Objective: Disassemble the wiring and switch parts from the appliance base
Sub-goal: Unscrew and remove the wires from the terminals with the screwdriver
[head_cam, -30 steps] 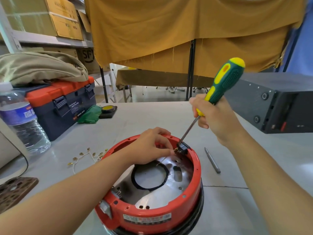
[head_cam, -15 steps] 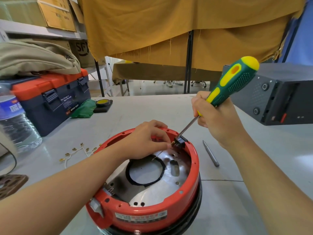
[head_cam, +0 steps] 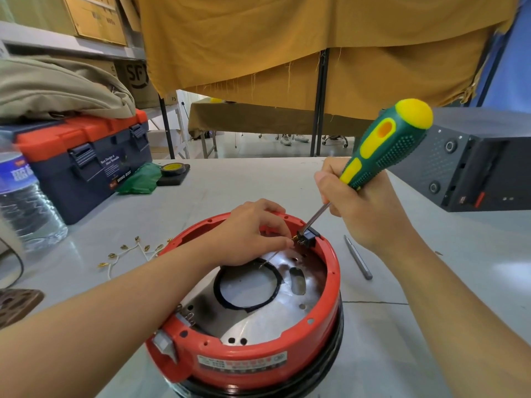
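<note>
A red round appliance base (head_cam: 334,285) stands open side up on the table, with a shiny metal plate and a black ring inside. A small black switch block (head_cam: 309,237) sits at its far inner rim. My right hand (head_cam: 365,208) grips a green and yellow screwdriver (head_cam: 385,145), its tip at the switch block. My left hand (head_cam: 250,234) reaches into the base, fingertips pinching a brass terminal beside the block. A thin wire runs down from those fingers onto the plate.
Loose white wires with brass terminals (head_cam: 129,251) lie left of the base. A metal bit (head_cam: 359,261) lies to its right. A blue and orange toolbox (head_cam: 83,159), a water bottle (head_cam: 26,202), green cloth (head_cam: 140,176) and a tape roll (head_cam: 172,169) stand left; a black box (head_cam: 474,159) stands right.
The view has shifted slightly, so things appear lower and to the left. Both hands stay at the switch block; the screwdriver handle tilts a little more to the right.
</note>
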